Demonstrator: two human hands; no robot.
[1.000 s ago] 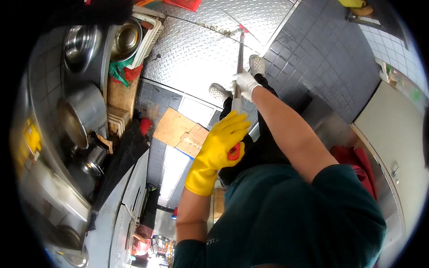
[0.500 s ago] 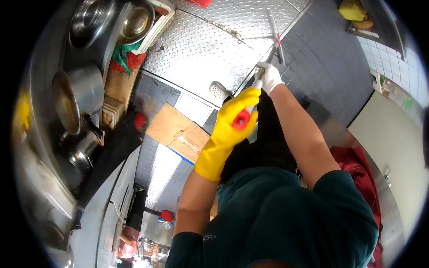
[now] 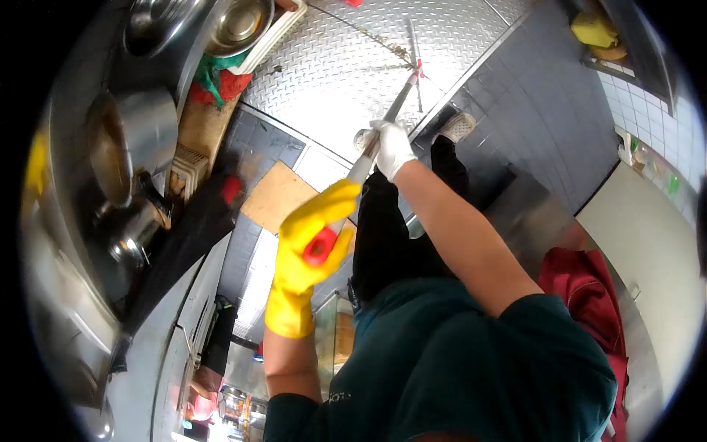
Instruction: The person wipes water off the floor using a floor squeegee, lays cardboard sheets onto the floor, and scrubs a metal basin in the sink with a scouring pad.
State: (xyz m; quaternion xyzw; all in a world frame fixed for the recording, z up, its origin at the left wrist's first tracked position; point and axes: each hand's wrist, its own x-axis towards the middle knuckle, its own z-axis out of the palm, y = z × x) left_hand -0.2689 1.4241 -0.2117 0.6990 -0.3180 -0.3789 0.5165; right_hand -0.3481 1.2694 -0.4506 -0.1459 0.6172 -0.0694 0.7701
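Observation:
A long-handled floor squeegee (image 3: pixel 400 103) slants across the view, its thin bar head with a red joint resting on the metal plate floor. My left hand (image 3: pixel 313 239), in a yellow rubber glove, is around the top of the handle, fingers fairly straight and thumb on the other side. The handle's red end cap (image 3: pixel 319 247) shows in that palm. Lower on the shaft, my right hand (image 3: pixel 392 149) in a white glove grips it. A line of food scraps (image 3: pixel 390 48) lies on the plate beside the squeegee head.
Steel pots (image 3: pixel 136 147) and pans line the counter at left. Flattened cardboard (image 3: pixel 276 197) lies on the floor, and a patterned shoe (image 3: pixel 458 127) stands on dark tiles. A red cloth (image 3: pixel 582 295) hangs at right. Another person (image 3: pixel 200 404) is at the bottom left.
Both hands and the squeegee have swung to the left. Its head has moved from the tiled edge onto the metal plate, up to the scraps. A shoe has come into view at right.

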